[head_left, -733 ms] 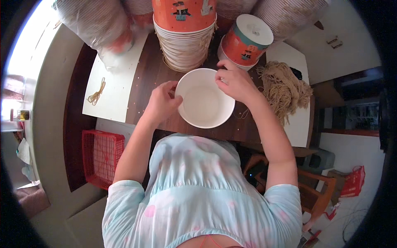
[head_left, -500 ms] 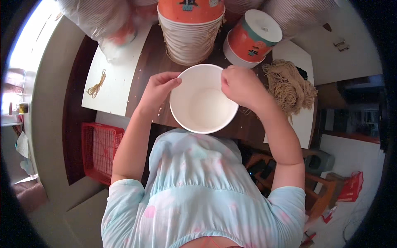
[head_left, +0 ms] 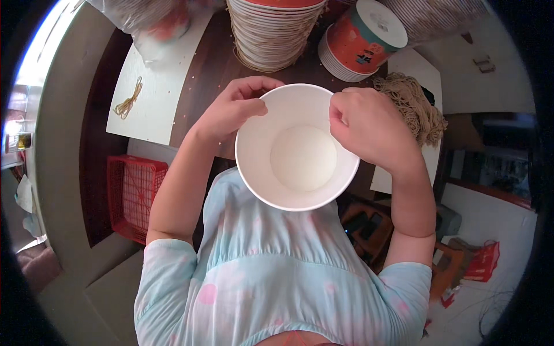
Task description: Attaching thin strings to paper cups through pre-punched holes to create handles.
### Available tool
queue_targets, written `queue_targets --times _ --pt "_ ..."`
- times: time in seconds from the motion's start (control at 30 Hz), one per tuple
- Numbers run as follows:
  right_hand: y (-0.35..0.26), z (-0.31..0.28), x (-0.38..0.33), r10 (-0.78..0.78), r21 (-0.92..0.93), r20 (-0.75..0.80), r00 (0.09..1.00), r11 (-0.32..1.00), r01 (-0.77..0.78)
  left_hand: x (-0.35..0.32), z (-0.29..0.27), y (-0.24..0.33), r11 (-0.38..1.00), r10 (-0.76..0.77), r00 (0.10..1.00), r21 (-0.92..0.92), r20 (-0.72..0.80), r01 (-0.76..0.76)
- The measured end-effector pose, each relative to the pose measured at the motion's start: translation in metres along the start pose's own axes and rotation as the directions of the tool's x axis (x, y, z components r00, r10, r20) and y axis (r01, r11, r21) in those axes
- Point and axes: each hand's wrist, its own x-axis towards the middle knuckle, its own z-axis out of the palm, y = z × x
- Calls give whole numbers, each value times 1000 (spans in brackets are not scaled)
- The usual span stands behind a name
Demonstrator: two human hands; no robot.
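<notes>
A: Where's the white paper bowl [head_left: 297, 149]?
B: Held over the surface [head_left: 202, 75]; left hand [head_left: 231, 109] and right hand [head_left: 369, 127] fingers pinch its rim.
A: Around it?
B: Stacked bowls [head_left: 274, 29], tilted orange cup stack [head_left: 360, 40], rubber-band pile [head_left: 412, 106] just behind.

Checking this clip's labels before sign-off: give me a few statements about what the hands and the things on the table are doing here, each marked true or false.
1. Both hands hold the white paper bowl by its rim. True: left hand and right hand pinch opposite sides.
2. The bowl is full of noodles. False: its inside is bare white.
3. A tall stack of bowls stands on the table beyond the held one. True.
4. The red basket sits on the table. False: it sits lower, beside the table on the person's left.
5. A bundle of tan string lies by the right hand. True.
</notes>
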Motion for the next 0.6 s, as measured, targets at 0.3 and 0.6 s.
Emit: queue_targets --times 0.3,0.6 --pt "0 11 -5 32 94 61 998 995 -37 0 -1 1 966 -42 999 255 -16 45" --pt "-1 18 -5 -13 97 -11 1000 995 14 0 12 17 821 -11 992 566 -126 81"
